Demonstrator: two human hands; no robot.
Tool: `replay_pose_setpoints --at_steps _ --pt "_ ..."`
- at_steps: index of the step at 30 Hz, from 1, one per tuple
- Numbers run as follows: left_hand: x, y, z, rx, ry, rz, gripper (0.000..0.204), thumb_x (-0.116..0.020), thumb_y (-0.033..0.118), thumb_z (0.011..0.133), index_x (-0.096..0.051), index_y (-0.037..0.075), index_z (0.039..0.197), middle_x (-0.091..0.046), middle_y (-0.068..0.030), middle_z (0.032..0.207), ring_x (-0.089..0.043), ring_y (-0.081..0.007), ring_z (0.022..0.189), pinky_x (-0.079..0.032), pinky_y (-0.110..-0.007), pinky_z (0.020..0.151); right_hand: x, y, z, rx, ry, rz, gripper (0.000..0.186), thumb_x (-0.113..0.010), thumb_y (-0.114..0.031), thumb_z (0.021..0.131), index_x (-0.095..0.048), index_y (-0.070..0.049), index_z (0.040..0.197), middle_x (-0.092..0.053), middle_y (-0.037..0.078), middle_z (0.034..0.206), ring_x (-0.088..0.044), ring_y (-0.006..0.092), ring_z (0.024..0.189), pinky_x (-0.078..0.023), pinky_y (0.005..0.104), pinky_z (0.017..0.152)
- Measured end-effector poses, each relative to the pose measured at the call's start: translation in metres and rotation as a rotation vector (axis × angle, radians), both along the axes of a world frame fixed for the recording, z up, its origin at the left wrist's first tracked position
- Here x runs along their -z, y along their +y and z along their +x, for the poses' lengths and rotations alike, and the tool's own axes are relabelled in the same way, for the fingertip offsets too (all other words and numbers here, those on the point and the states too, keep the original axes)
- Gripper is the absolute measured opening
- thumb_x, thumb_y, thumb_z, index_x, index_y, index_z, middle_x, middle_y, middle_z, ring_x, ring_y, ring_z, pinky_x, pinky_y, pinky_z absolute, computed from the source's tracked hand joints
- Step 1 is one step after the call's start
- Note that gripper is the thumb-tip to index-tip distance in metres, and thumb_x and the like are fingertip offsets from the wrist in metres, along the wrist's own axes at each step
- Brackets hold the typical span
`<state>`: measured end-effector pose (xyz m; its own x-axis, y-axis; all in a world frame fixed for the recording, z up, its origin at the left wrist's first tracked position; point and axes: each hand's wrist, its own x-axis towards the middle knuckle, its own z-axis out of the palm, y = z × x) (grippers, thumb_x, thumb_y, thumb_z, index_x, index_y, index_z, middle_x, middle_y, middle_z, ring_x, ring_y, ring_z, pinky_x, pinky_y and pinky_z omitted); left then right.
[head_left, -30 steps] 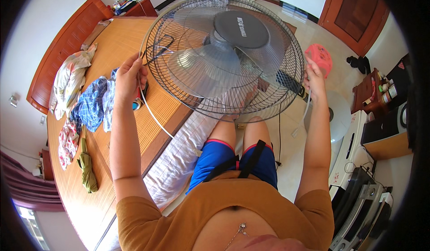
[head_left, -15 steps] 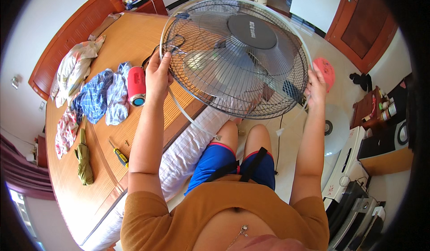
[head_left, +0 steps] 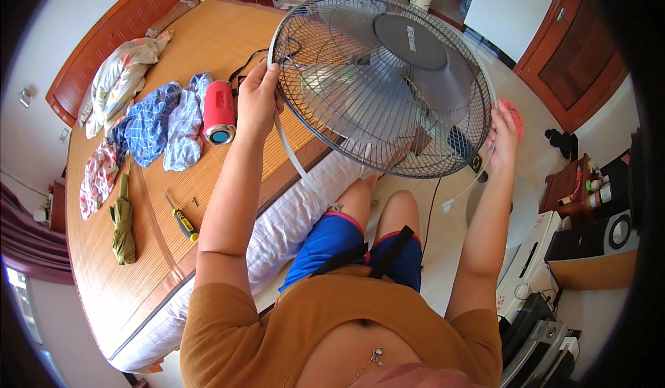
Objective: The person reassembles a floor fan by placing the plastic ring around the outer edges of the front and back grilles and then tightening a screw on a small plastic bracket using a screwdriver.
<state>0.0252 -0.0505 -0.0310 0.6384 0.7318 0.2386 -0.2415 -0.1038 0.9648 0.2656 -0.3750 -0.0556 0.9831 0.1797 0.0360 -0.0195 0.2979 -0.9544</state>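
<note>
A round fan guard point(head_left: 388, 90) of dark wire with a dark centre cap point(head_left: 410, 42) is raised in front of me, tilted. Pale fan blades show through its wires. Fingers of my left hand point(head_left: 258, 104) close on its left rim, where a pale flexible band point(head_left: 294, 154) runs along the edge. One end of that band hangs free below this hand. On the opposite rim, my right hand point(head_left: 505, 139) grips the edge with bent fingers. Another loose end of the band dangles below it, with a small pale clip point(head_left: 447, 206).
Left is a bed with a woven mat point(head_left: 235, 28), holding clothes point(head_left: 152, 125), a red cylindrical speaker point(head_left: 219, 107), a screwdriver point(head_left: 184, 224) and a folded olive umbrella point(head_left: 122, 229). A round translucent piece point(head_left: 488, 204) lies on the floor at right, near a white cabinet point(head_left: 530, 260).
Both hands and the fan guard have shifted slightly right in the view. The band's right end swings further out from the guard. Both hands keep their hold.
</note>
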Motion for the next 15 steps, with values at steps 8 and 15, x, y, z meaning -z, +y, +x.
replay_pose_setpoints --at_steps 8,15 --pt "0.002 -0.002 0.000 -0.013 -0.001 0.021 0.028 -0.045 0.020 0.093 -0.055 0.000 0.109 -0.053 0.0024 0.063 -0.038 -0.0034 0.039 -0.029 -0.016 0.036 0.014 -0.014 0.010 -0.035 -0.039 0.011 0.039 -0.053 -0.014 0.087 -0.047 -0.009 0.125 -0.042 -0.007 0.064 -0.034 0.0008 0.043 -0.025 0.0158 0.036" --pt "0.007 0.006 0.000 -0.030 0.000 0.001 0.027 -0.045 0.019 0.092 -0.055 -0.002 0.107 -0.052 0.0013 0.061 -0.039 -0.0046 0.040 -0.029 -0.018 0.035 0.016 -0.013 0.013 0.025 -0.010 -0.015 0.037 -0.054 -0.012 0.084 -0.050 -0.005 0.120 -0.045 -0.006 0.063 -0.035 0.0030 0.044 -0.025 0.0178 0.038"
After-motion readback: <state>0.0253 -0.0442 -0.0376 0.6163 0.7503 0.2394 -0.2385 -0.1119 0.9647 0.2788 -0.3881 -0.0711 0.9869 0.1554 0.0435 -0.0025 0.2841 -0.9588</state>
